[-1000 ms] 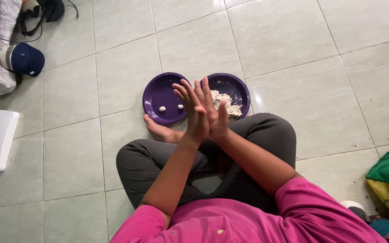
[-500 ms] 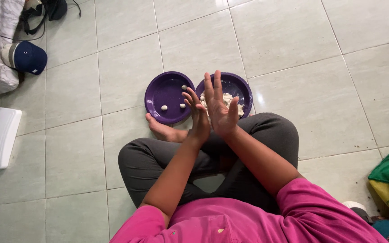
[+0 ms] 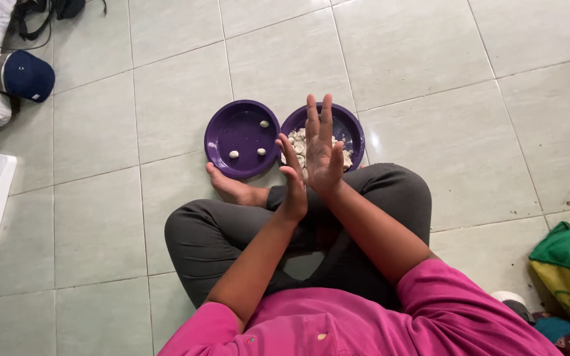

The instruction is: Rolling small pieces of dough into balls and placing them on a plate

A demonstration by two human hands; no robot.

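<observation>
Overhead, left hand (image 3: 293,188) and right hand (image 3: 323,151) pressed palm-to-palm, fingers released, above purple plates' (image 3: 232,132) near rims.

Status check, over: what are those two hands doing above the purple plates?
Left hand and right hand pressed palm to palm, nothing visible between. Right purple plate holds whitish lumps; left purple plate holds three small balls. Nothing in the way.

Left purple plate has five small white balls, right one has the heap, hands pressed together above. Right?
Not quite. The head view shows three small white balls on the left purple plate, not five. The heap sits in the right plate, both hands pressed together above.
</observation>
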